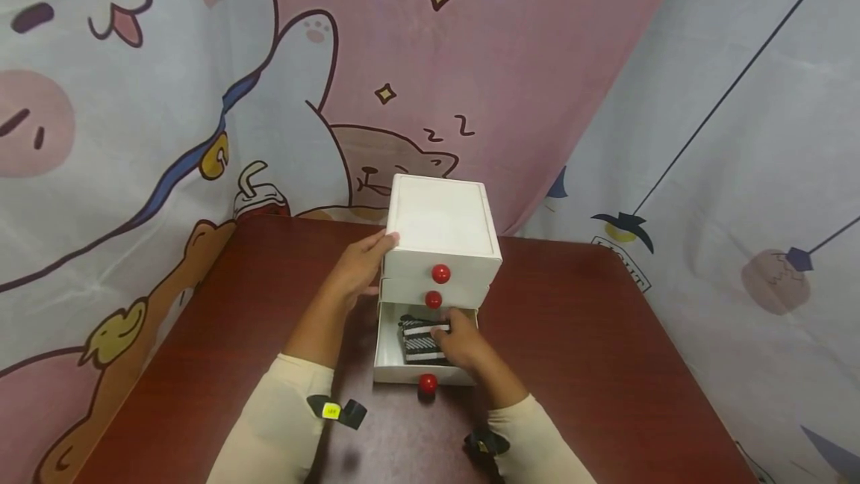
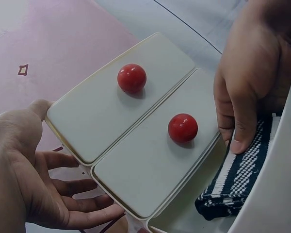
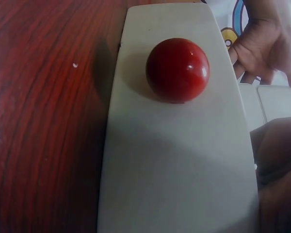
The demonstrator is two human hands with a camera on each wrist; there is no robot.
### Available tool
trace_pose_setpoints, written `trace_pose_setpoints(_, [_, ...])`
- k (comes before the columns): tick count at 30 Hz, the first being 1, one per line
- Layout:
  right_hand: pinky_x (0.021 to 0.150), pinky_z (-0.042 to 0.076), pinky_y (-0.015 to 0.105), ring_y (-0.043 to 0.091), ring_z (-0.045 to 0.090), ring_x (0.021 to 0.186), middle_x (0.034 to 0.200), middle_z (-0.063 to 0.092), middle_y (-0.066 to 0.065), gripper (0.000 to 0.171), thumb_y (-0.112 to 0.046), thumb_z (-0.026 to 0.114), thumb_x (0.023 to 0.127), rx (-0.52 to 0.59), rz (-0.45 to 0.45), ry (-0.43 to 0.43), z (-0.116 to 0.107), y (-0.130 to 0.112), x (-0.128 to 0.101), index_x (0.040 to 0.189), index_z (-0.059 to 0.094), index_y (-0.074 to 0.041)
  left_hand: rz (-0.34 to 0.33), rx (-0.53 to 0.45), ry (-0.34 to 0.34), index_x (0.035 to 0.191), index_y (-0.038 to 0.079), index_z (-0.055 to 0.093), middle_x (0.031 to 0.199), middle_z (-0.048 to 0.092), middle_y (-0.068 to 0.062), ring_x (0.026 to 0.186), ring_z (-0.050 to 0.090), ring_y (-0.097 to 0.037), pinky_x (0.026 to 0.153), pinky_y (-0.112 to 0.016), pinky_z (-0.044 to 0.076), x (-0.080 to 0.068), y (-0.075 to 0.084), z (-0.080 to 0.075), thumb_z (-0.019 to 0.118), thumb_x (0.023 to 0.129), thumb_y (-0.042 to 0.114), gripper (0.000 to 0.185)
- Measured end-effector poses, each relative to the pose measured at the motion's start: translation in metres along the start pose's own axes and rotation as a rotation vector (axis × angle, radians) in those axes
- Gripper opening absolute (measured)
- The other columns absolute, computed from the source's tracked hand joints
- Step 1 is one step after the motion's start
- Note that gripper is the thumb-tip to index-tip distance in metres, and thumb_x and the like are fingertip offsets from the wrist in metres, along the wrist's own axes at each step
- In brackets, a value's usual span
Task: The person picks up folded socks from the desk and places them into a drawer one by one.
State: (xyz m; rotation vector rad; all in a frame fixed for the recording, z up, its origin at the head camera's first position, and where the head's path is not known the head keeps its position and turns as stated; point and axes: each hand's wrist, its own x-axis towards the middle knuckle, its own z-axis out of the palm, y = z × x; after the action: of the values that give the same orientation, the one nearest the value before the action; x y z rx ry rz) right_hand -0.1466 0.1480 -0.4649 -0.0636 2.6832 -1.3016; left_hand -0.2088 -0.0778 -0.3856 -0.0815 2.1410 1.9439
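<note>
A small white drawer cabinet [image 1: 443, 215] stands on the table with its bottom drawer [image 1: 396, 374] pulled out. Inside that drawer lies a folded black-and-white striped knit [image 2: 235, 177]; whether it is a sock, glove or something else cannot be told. My right hand [image 1: 465, 340] reaches into the drawer and pinches the knit, thumb on top; its other fingers are partly hidden. My left hand [image 1: 363, 266] rests against the cabinet's left side, thumb at the top edge and fingers loosely extended along the wall.
The two upper drawers, each with a red ball knob [image 1: 440, 273], are closed. Another red knob [image 3: 178, 70] sticks out from the bottom drawer's front. Around the cabinet is the reddish-brown table [image 1: 571, 334], with a cartoon-printed curtain [image 1: 524, 58] behind it.
</note>
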Motion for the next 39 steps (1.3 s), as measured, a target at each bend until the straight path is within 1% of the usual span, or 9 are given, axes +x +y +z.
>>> trace_pose_setpoints(8, [0.090,0.056,0.045,0.028,0.064,0.096,0.105,0.069,0.021,0.024,-0.006,0.068,0.101,-0.070,-0.048,0.004,0.002,-0.001,-0.001,0.118,0.064,0.009,-0.006,-0.014,-0.003,0.169,0.030,0.043,0.161,0.056,-0.020,0.147,0.056,-0.043,0.110,-0.068,0.055,0.000,0.000,0.000,0.058,0.107,0.060,0.071])
trace_pose_setpoints(15, [0.093,0.057,0.048,0.029,0.065,0.098,0.112,0.071,0.023,0.030,-0.009,0.071,0.100,-0.123,-0.037,-0.008,0.001,-0.001,-0.001,0.124,0.067,0.009,-0.007,0.005,0.003,0.169,0.031,0.042,0.161,0.056,-0.019,0.145,0.058,-0.043,0.108,-0.067,0.057,0.000,0.000,0.001,0.058,0.107,0.062,0.072])
trace_pose_setpoints(18, [0.097,0.057,0.052,0.031,0.066,0.103,0.117,0.072,0.024,0.035,-0.011,0.073,0.101,-0.130,-0.027,-0.014,-0.001,-0.001,-0.002,0.128,0.066,0.008,-0.007,0.007,0.004,0.169,0.031,0.042,0.161,0.056,-0.019,0.145,0.058,-0.043,0.108,-0.067,0.057,0.000,0.001,0.001,0.058,0.106,0.062,0.072])
trace_pose_setpoints(21, [0.105,0.055,0.057,0.035,0.067,0.112,0.124,0.072,0.025,0.040,-0.015,0.075,0.101,-0.131,-0.021,-0.019,-0.004,-0.002,-0.004,0.133,0.066,0.007,0.002,0.011,0.004,0.170,0.030,0.042,0.160,0.056,-0.019,0.145,0.057,-0.043,0.108,-0.066,0.057,-0.001,0.001,0.001,0.057,0.107,0.062,0.072])
trace_pose_setpoints(26, [0.113,0.052,0.062,0.044,0.067,0.125,0.131,0.072,0.028,0.049,-0.018,0.082,0.096,-0.141,-0.044,-0.012,-0.010,-0.004,-0.011,0.135,0.066,0.009,0.007,0.011,0.003,0.170,0.030,0.042,0.162,0.055,-0.019,0.147,0.055,-0.041,0.109,-0.066,0.057,-0.002,0.001,0.002,0.056,0.108,0.061,0.071])
trace_pose_setpoints(28, [0.113,0.052,0.063,0.045,0.067,0.125,0.133,0.071,0.029,0.054,-0.019,0.083,0.095,-0.128,-0.044,-0.005,-0.013,-0.005,-0.013,0.137,0.065,0.010,0.004,0.008,0.003,0.170,0.030,0.042,0.162,0.055,-0.019,0.147,0.055,-0.041,0.109,-0.066,0.057,-0.001,0.001,0.002,0.056,0.108,0.061,0.071])
trace_pose_setpoints(32, [0.107,0.055,0.061,0.044,0.069,0.120,0.132,0.071,0.030,0.058,-0.020,0.086,0.093,-0.084,-0.042,0.006,-0.020,-0.005,-0.018,0.138,0.064,0.009,0.005,0.001,0.004,0.170,0.029,0.042,0.162,0.055,-0.020,0.146,0.056,-0.041,0.109,-0.066,0.057,-0.001,0.001,0.002,0.057,0.108,0.061,0.071])
trace_pose_setpoints(35, [0.104,0.058,0.061,0.046,0.069,0.122,0.133,0.070,0.030,0.056,-0.018,0.087,0.091,-0.041,-0.054,0.012,-0.024,-0.004,-0.022,0.136,0.065,0.008,0.005,0.000,0.008,0.170,0.029,0.042,0.161,0.055,-0.020,0.145,0.057,-0.041,0.108,-0.067,0.057,0.000,0.001,0.002,0.057,0.107,0.061,0.072])
trace_pose_setpoints(39, [0.104,0.059,0.062,0.050,0.068,0.127,0.138,0.069,0.031,0.054,-0.016,0.087,0.090,0.003,-0.078,0.024,-0.029,-0.002,-0.027,0.135,0.065,0.006,0.001,0.005,0.008,0.170,0.029,0.042,0.160,0.056,-0.020,0.144,0.057,-0.041,0.108,-0.066,0.057,-0.001,0.001,0.003,0.057,0.107,0.061,0.072])
